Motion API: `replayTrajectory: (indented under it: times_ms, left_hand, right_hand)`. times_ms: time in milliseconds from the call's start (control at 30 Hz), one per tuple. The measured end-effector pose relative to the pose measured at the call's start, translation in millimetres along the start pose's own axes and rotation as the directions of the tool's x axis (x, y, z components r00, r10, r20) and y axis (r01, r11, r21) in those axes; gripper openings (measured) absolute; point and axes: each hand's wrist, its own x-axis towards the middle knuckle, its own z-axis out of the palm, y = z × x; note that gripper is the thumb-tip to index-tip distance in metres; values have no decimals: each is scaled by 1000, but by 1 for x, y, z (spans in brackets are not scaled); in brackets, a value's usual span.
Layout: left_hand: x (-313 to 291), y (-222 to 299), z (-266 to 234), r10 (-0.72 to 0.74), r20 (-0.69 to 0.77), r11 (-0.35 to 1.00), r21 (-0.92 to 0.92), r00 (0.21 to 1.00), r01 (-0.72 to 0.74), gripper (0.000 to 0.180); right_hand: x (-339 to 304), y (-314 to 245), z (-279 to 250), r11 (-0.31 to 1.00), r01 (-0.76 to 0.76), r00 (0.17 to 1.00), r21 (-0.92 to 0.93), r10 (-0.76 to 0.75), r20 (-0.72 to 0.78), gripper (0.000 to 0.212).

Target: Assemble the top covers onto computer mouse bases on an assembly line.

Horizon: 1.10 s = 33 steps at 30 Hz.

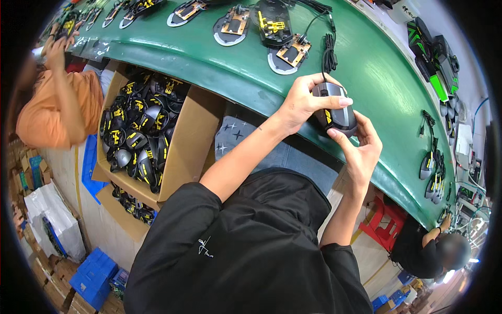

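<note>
Over the near edge of the green work table, both my hands hold one computer mouse (342,116) with a grey and black shell and a yellow part at its side. My left hand (304,103) wraps its far left side, thumb laid across the top. With thumb and fingers, my right hand (365,147) grips the near right end. A bundled black cable (329,55) runs from the mouse away over the table. Just beyond lie a mouse base with a bare circuit board (293,54) and a black upper shell with yellow parts (273,23).
Left of me stands a cardboard box (191,131) full of black and yellow mouse shells. More mouse bases (230,27) line the green table (209,68). Several cabled mice (430,165) lie at the right. Co-workers sit left, in an orange shirt (60,107), and right, in black (418,254).
</note>
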Motion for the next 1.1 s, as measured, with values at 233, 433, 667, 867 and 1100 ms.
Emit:
replayTrajectory:
  times_ms: [233,433,667,867,1100]
  left_hand:
    - [-1,-7,-9,1,-9,944,-331,1000,-4,23]
    - [-3,-3,-18,-34,51,858,-510,998,55,31]
    - [2,2,-3,-48,107,944,-321,993,80,39]
    - [1,-3,1,-16,92,995,-96,996,25,48]
    - [1,-5,-3,-69,38,995,-64,997,71,40]
  right_hand:
    - [-10,3,26,987,124,987,102,-112,-117,56]
    - [-2,-3,23,982,181,968,-62,-189,-164,48]
    - [-1,-1,-23,989,-86,991,118,97,-87,47]
    - [-3,26,-43,724,-340,939,601,294,177,38]
    - [-6,30,-36,603,-333,935,725,308,173,35]
